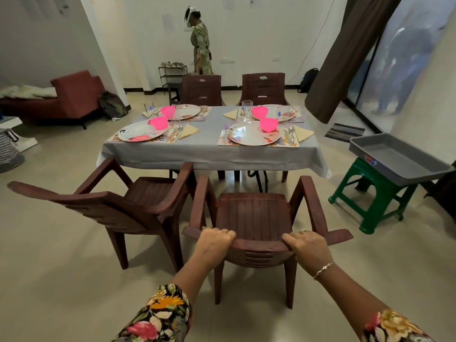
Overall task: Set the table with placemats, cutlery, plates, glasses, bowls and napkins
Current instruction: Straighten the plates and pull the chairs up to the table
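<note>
We see both hands clamped on the top rail of a brown plastic armchair (pixel 254 213) that faces the table (pixel 209 154) and stands apart from it. The left hand (pixel 214 239) curls its fingers over the rail's left end, and the right hand (pixel 306 243), with a bracelet at the wrist, does the same near the right end. A second armchair (pixel 138 196) stands just to the left, turned at an angle. Under a grey cloth the table is laid for four. At the near right we find a floral placemat (pixel 283 143) under a plate (pixel 251 136), a pink bowl (pixel 269 124) on the plate's far rim, a fork (pixel 225 132) to its left, a spoon (pixel 291 133) to its right and a yellow napkin (pixel 303 133) beyond that. The near-left plate (pixel 140 132) carries its own pink bowl (pixel 159 122) – cutlery and a yellow napkin (pixel 188 130) lie beside it. Two more settings sit along the far edge, and a clear glass (pixel 247 110) stands near the far-right one. To the right a grey tray (pixel 394 159) rests on a green stool (pixel 370 203). Another person (pixel 201 43) stands by the back wall.
</note>
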`<state>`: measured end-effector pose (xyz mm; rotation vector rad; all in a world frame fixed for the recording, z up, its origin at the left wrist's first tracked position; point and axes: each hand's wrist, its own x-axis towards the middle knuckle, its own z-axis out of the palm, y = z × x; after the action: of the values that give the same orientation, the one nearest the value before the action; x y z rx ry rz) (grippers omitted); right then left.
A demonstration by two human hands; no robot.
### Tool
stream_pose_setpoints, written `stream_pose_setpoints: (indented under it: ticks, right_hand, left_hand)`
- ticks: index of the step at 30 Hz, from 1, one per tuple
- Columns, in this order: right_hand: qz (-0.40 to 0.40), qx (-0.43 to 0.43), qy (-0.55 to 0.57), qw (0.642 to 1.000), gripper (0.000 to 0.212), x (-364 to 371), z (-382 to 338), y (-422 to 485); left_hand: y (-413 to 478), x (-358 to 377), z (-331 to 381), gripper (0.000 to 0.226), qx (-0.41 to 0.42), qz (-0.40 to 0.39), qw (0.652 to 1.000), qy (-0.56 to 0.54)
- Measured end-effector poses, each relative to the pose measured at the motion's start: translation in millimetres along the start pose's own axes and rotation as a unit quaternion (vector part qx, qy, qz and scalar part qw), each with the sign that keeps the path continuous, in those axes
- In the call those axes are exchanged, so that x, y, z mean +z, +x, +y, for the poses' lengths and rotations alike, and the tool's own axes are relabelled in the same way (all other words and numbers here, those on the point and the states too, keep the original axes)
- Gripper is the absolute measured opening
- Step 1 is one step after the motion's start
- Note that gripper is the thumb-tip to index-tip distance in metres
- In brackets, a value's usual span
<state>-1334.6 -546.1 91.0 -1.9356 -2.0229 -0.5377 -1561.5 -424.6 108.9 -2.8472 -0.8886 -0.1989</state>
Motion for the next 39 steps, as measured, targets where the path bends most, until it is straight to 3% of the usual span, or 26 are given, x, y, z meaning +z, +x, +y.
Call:
stream_pose_setpoints:
  ticks: [7, 15, 19, 22, 25, 27, 30, 33, 35, 39]
  right_hand:
    - [-0.012, -0.003, 0.002, 1.000, 0.036, 12.8, 26.2, 23.4]
    - [0.003, -0.018, -0.004, 1.000, 0.038, 22.9, 41.2, 54.0]
    - [-0.006, -0.008, -0.012, 1.000, 0.038, 30.0, 54.2, 67.0]
    - [-0.007, -0.010, -0.014, 1.000, 0.037, 33.6, 56.8, 78.6]
    - [0.000, -0.017, -0.011, 1.000, 0.031, 39.0, 57.4, 87.5]
    - [0.025, -0.033, -0.020, 0.999, 0.014, 42.6, 57.7, 89.7]
    - [0.034, -0.030, -0.015, 0.999, 0.027, 43.6, 57.4, 87.7]
    - [0.027, -0.031, -0.017, 0.999, 0.013, 42.4, 57.4, 85.4]
    - [0.003, -0.020, -0.008, 1.000, 0.031, 44.5, 56.8, 85.4]
    - [0.001, -0.014, -0.007, 1.000, 0.034, 45.5, 56.8, 86.2]
  left_hand:
    - [36.3, 11.6, -8.2, 0.031, -0.005, -0.008, 0.999, 0.042]
    - [65.5, 15.3, -22.8, 0.009, -0.027, 0.012, 0.999, 0.029]
    - [85.4, 15.8, -26.7, 0.035, -0.015, -0.014, 0.999, 0.038]
    - [94.5, 22.5, -35.8, 0.038, -0.020, -0.004, 0.999, 0.038]
    - [100.2, 22.8, -43.1, 0.037, -0.026, -0.002, 0.999, 0.036]
    - [101.6, 24.6, -47.7, 0.036, -0.020, 0.003, 0.999, 0.027]
    - [100.3, 27.8, -48.9, 0.035, -0.013, 0.014, 1.000, 0.020]
    - [98.4, 29.6, -47.0, 0.034, -0.003, 0.002, 1.000, 0.018]
    - [99.2, 30.3, -48.3, 0.035, -0.003, -0.004, 1.000, 0.021]
    - [99.8, 29.4, -46.3, 0.037, -0.010, -0.020, 1.000, 0.019]
